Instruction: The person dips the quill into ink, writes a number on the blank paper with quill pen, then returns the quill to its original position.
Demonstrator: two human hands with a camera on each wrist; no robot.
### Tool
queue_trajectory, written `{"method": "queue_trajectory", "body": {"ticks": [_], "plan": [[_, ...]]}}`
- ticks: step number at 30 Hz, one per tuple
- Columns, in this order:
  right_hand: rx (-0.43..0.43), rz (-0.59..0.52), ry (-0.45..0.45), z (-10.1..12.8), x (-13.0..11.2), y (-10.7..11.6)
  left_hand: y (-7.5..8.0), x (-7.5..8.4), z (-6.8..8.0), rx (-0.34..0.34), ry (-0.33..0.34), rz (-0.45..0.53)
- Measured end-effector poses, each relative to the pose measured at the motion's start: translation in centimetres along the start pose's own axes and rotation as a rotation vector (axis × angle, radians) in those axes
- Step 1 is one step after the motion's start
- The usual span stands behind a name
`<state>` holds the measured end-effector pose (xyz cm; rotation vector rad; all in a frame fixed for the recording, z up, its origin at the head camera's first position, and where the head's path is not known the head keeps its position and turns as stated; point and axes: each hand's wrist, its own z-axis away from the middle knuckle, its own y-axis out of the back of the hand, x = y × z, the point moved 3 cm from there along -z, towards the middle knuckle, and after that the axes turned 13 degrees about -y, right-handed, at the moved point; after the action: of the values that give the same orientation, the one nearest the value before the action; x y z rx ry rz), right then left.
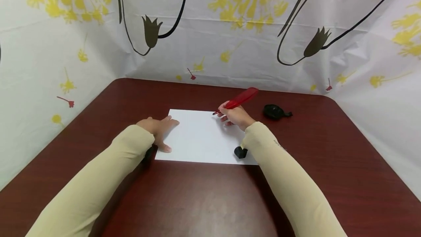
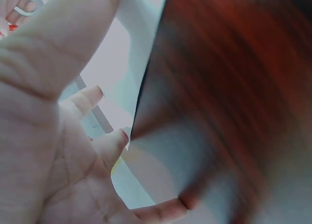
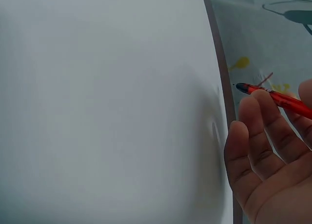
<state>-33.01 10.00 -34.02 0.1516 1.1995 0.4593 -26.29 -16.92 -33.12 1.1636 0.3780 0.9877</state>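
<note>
A white sheet of paper (image 1: 197, 138) lies on the dark red-brown table. My left hand (image 1: 160, 131) rests at the paper's left edge, fingers spread. The left wrist view shows its fingertips (image 2: 117, 138) by the paper's edge. Over the far right part of the sheet, my right hand (image 1: 239, 116) pinches a red feather quill pen (image 1: 241, 98). Its feather end slants up to the right, its tip down to the left. In the right wrist view the pen (image 3: 287, 103) has a dark tip; the thumb is mostly out of frame. Whether the tip touches the paper cannot be told.
A small black object with a narrow neck (image 1: 275, 112) lies on the table (image 1: 197, 196) to the right of the right hand. Behind the table hangs a white patterned curtain (image 1: 197, 50). A black wrist device (image 1: 241, 152) hangs under the right sleeve.
</note>
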Motion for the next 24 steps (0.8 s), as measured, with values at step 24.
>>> {"method": "queue_trajectory", "body": {"ticks": [24], "plan": [[0.039, -0.016, -0.049, -2.2, -0.1, -0.6, 0.1, -0.5, -0.1, -0.024, 0.105, 0.04]]}}
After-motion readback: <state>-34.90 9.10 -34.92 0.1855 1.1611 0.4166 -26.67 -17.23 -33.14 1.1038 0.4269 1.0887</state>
